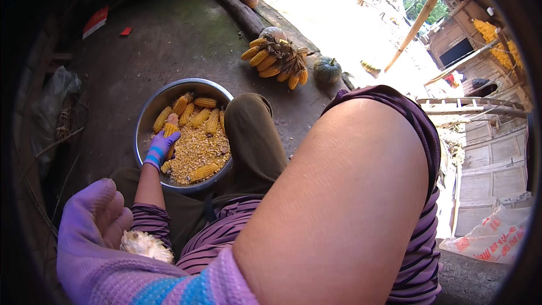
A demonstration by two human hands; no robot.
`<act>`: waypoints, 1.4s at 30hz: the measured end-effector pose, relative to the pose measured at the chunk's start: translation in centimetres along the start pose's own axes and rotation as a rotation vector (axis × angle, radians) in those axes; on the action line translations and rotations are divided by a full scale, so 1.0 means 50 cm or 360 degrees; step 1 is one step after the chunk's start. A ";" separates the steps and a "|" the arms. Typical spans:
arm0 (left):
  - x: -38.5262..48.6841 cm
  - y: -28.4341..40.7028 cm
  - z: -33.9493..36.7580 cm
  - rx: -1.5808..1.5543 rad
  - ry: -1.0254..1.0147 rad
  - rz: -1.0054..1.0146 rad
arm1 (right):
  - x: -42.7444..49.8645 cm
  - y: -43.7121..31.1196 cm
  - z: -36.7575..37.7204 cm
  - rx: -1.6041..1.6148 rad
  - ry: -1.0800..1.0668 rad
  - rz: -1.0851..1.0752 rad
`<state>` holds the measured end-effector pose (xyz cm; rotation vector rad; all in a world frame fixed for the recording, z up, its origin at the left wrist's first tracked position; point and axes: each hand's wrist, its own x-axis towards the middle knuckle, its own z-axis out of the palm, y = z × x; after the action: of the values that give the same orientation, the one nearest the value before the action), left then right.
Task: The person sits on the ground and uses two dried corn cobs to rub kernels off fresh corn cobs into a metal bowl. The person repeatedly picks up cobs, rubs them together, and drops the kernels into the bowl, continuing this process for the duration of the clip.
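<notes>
My left hand [162, 147], in a purple knit glove with blue bands, grips a partly shelled corn cob [171, 127] inside a metal basin [140, 131]. The upper end of this cob is bare and pinkish. Loose yellow kernels [190, 152] cover much of the basin's bottom. Several unshelled ears [199, 117] lie along its far side, and one more ear [203, 172] rests at the near side. Close to the camera, my right hand [91, 224] wears a matching glove, its fingers curled around a pale, fuzzy-ended cob [146, 246]. Most of that cob is hidden by the glove.
Beyond the basin lie a bundle of husk-tied corn ears [275, 60], a green pumpkin [327, 69] and a log [235, 4]. A clear plastic bag [57, 97] is at the left. A printed plastic sack [487, 237] is at the lower right. My knee [252, 135] adjoins the basin.
</notes>
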<state>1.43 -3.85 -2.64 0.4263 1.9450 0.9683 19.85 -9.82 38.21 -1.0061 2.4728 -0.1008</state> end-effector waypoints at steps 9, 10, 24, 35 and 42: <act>-0.023 0.002 -0.014 -0.0021 0.0044 -0.0002 | 0.016 -0.034 -0.011 0.0004 -0.0072 0.0019; -0.025 0.001 -0.014 0.0002 0.0050 0.0023 | 0.019 -0.037 -0.014 0.0000 -0.0082 0.0017; -0.012 -0.001 -0.030 -0.0369 0.0202 0.0174 | 0.017 -0.060 -0.023 0.0051 -0.0135 0.0085; -0.043 0.087 -0.042 -0.1538 -0.0472 0.0567 | -0.161 0.261 0.112 0.0451 0.1268 0.0743; -0.091 0.170 -0.043 -0.1460 -0.0456 0.0515 | -0.070 0.560 0.382 0.2511 0.2325 0.0825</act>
<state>1.40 -2.29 7.10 0.3113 1.0264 1.7611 12.57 14.96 15.96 0.6962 2.1264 -2.7115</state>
